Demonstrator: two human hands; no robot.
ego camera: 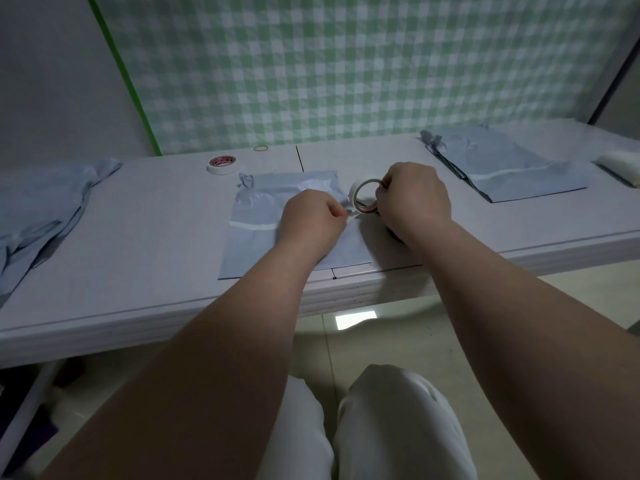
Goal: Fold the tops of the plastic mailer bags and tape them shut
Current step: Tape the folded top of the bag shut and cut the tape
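a big green and white checked cloth (346, 64) hangs behind a long pale table (138, 237). on the left end of the table lies a heap of blue mailer bags (41, 209), partly hanging off the side. on the right end sits another pile of blue bags (509, 168), lying flat, and a small white thing (620, 164) rests near the far right edge. in the middle, right in front of the person, one blue mailer bag (263, 209) lies flat with its top folded down and a white strip across it. the left hand (311, 220) rests on this bag, its fingers pinched together on the loose end of the tape. the right hand (412, 199) is just beside the bag's right edge, closed around a thin roll of tape (363, 195) that stands on its side. the two hands are close together. a fatter white tape roll (221, 164) with red print lies flat farther back on the table, and a little rubber band (260, 148) lies near the cloth
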